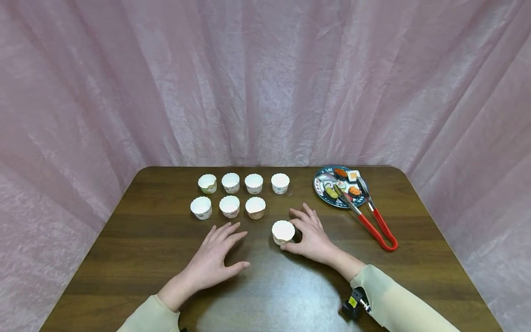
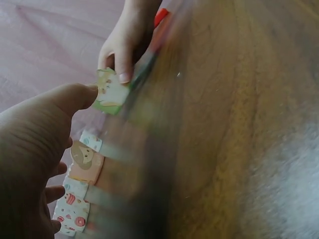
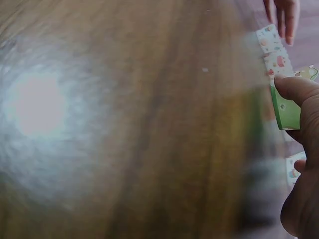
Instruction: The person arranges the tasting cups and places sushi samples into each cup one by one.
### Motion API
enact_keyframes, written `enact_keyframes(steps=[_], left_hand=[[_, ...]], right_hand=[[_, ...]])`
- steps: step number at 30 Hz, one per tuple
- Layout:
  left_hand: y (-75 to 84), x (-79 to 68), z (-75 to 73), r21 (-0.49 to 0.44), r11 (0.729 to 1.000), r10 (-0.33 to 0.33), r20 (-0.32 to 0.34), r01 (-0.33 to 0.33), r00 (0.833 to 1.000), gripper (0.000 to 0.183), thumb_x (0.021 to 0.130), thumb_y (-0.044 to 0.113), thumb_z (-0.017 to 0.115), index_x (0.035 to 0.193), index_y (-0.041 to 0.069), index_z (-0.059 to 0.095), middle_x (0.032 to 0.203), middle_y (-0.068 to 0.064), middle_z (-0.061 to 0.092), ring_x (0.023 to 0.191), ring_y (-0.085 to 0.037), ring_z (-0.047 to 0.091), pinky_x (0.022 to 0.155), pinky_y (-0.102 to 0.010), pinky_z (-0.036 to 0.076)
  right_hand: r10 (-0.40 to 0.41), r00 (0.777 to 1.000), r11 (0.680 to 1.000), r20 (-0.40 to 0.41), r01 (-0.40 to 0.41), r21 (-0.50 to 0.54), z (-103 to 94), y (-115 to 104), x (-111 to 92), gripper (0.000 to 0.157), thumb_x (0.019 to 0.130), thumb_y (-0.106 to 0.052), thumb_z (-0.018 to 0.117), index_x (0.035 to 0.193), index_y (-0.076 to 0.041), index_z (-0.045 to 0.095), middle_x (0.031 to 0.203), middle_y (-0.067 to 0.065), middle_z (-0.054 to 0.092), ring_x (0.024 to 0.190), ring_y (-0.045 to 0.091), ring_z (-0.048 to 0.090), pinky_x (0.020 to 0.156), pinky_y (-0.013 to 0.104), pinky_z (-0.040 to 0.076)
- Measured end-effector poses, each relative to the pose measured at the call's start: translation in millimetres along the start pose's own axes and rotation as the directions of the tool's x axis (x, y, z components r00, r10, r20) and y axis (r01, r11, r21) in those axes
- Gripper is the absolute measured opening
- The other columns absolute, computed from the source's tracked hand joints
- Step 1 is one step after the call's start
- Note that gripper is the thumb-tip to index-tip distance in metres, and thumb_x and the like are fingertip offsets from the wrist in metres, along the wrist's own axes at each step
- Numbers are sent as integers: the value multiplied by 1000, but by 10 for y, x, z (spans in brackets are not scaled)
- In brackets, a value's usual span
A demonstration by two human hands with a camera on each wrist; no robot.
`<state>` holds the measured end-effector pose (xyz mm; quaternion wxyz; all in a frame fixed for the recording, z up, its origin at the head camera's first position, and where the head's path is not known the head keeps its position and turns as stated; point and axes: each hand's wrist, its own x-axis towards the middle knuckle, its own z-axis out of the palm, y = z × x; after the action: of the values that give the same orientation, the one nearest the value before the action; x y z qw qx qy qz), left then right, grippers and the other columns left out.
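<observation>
My right hand (image 1: 314, 237) pinches a paper baking cup (image 1: 283, 232) between thumb and fingers, right of the middle of the table. Green shows on the side of this cup (image 3: 286, 110) in the right wrist view, and its white inside faces up in the head view. My left hand (image 1: 212, 262) is spread over the table with nothing in it, fingers pointing at the front row of cups. That row has three patterned paper cups, the nearest of them a brown one (image 1: 255, 208). Behind it stands a back row of several more, ending at the right with a white cup (image 1: 280, 183).
At the back right lies a round plate (image 1: 318, 187) with several sushi pieces, one an orange-topped piece (image 1: 354, 191). Red-handled tongs (image 1: 387, 240) rest across it, their handle on the wooden table (image 1: 415, 276). A pink curtain (image 1: 265, 92) hangs behind the table.
</observation>
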<state>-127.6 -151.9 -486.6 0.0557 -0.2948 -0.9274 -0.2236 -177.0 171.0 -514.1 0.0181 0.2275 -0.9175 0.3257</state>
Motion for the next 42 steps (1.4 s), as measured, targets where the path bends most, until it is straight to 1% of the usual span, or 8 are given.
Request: enact_keyframes(steps=[4,9,13,19,28,32,36,42], left_hand=[[23,-30,19,9,1000,6,1,-6,1000,76,86,59,75,147,18,56,160,-10,41,147,-39,34,117,-65,20],[29,-60,45,6,1000,17,-9,-17,1000,75,87,57,75,147,17,56,159,-11,41,146,-39,35,116,-66,22],[38,-72,49,-15,1000,12,-7,-13,1000,74,88,57,74,147,17,56,159,-12,42,146,-40,35,117,-64,23],[38,-80,58,-27,1000,-8,8,8,1000,74,89,60,71,148,18,55,160,-11,41,148,-38,34,118,-62,22],[57,-85,46,-39,999,-37,22,38,999,72,90,57,72,148,19,55,158,-7,44,146,-34,37,119,-57,23],[80,-100,42,-60,995,-78,41,81,996,69,91,57,70,148,21,55,156,-2,46,145,-28,39,116,-54,32],[86,-113,49,-68,993,-96,32,98,995,67,91,54,72,147,20,56,152,-1,50,141,-22,44,109,-52,41],[98,-122,35,-75,992,-99,8,100,995,64,90,49,76,145,20,58,150,0,51,139,-22,46,106,-51,44]], right_hand=[[-5,999,1000,-34,5,5,-75,-16,35,54,75,-47,89,117,-17,72,157,14,44,154,41,11,117,70,6],[26,998,1000,-62,-25,18,-180,-30,112,51,75,-45,89,115,-18,72,157,12,43,154,38,9,116,71,8],[54,995,998,-82,-51,29,-257,-41,204,53,75,-44,89,117,-17,71,158,11,43,155,35,8,117,68,8],[85,991,996,-106,-84,15,-313,-46,340,58,77,-47,88,121,-13,70,158,11,43,154,37,8,118,67,10],[147,983,987,-108,-153,-54,-246,-2,509,65,78,-49,86,123,-5,69,156,15,44,153,42,11,120,63,12],[176,980,978,-92,-185,-100,-169,50,538,67,78,-52,85,123,-5,69,155,16,46,152,44,12,119,65,12],[196,978,972,-69,-203,-120,-122,75,537,68,79,-52,84,125,-5,68,154,18,46,152,46,12,119,66,12],[197,979,973,-55,-202,-115,-93,68,550,67,79,-52,84,126,-6,68,154,18,46,152,46,10,119,65,11]])
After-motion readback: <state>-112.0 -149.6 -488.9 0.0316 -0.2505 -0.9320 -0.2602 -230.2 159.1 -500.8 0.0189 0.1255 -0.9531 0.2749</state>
